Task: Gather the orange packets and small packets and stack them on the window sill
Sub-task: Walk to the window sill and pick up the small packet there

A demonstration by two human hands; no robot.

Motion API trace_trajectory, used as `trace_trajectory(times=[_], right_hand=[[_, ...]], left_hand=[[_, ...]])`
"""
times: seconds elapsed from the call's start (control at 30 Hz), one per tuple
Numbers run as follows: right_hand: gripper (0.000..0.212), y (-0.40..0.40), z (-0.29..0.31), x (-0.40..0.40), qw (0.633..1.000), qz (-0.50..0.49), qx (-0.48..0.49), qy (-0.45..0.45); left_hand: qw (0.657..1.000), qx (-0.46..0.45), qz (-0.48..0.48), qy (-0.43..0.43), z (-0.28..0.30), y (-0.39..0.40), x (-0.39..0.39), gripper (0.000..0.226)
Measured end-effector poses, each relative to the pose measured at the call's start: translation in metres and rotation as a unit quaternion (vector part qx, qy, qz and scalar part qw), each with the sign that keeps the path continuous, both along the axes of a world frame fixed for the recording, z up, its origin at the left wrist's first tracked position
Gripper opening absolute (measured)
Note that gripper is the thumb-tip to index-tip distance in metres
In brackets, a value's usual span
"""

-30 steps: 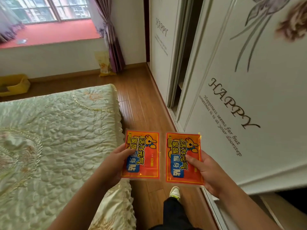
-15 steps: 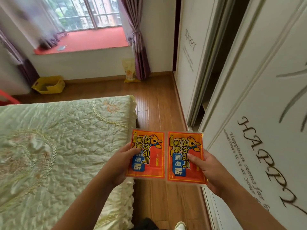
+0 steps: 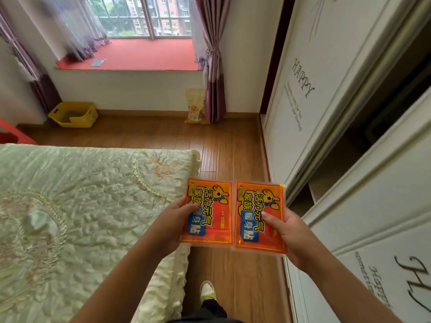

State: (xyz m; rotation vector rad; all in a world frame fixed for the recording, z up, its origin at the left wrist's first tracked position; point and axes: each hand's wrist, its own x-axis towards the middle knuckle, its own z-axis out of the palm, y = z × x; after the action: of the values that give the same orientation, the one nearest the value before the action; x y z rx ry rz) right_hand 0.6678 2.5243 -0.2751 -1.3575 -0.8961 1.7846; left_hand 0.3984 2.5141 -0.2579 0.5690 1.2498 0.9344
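Observation:
I hold two orange packets side by side in front of me, over the gap between bed and wardrobe. My left hand (image 3: 173, 223) grips the left orange packet (image 3: 211, 210) by its left edge. My right hand (image 3: 288, 231) grips the right orange packet (image 3: 258, 213) by its right edge. Both packets face up, with yellow and blue print. The red-covered window sill (image 3: 144, 54) lies far ahead under the window, and a small grey packet (image 3: 98, 62) rests on its left part.
A bed with a pale green quilt (image 3: 81, 217) fills the left. White sliding wardrobe doors (image 3: 326, 101) line the right, one partly open. A wooden floor strip (image 3: 228, 155) leads to the sill. A yellow bin (image 3: 74, 113) and a yellow bag (image 3: 195, 106) stand below the sill, beside purple curtains (image 3: 213, 66).
The view has swung up and toward the window, and the sill looks nearer and more central. Both hands keep the same hold on the packets.

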Motion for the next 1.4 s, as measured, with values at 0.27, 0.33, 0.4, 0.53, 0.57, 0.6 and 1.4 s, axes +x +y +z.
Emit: trace_trajectory(times=[0.27,0.33,0.4,0.53,0.57,0.6,1.4], right_hand=[[0.029,0.112,0.014,-0.033,1.000,-0.009,0.000,-0.002],[0.028,0.136,0.012,-0.032,1.000,-0.009,-0.008,0.001],[0.028,0.162,0.008,-0.029,1.000,-0.011,-0.015,0.003],[0.028,0.226,-0.004,-0.018,1.000,-0.006,-0.019,-0.005],[0.028,0.241,-0.007,-0.015,1.000,-0.002,-0.017,-0.005],[0.028,0.260,-0.010,-0.012,1.000,0.002,-0.016,-0.004],[0.045,0.608,-0.012,-0.069,0.993,0.112,-0.035,-0.020]], left_hand=[[1.000,0.012,-0.006,-0.002,0.014,0.113,-0.035,0.019],[1.000,0.007,-0.006,-0.009,0.012,0.139,-0.035,0.020],[1.000,0.000,-0.005,-0.011,0.007,0.166,-0.032,0.020],[1.000,-0.012,-0.004,0.003,-0.003,0.228,-0.019,0.020],[1.000,-0.011,-0.002,0.009,-0.004,0.243,-0.016,0.020],[1.000,-0.011,-0.001,0.015,-0.005,0.260,-0.012,0.020],[0.997,-0.030,0.066,0.021,-0.012,0.562,-0.065,0.018]])
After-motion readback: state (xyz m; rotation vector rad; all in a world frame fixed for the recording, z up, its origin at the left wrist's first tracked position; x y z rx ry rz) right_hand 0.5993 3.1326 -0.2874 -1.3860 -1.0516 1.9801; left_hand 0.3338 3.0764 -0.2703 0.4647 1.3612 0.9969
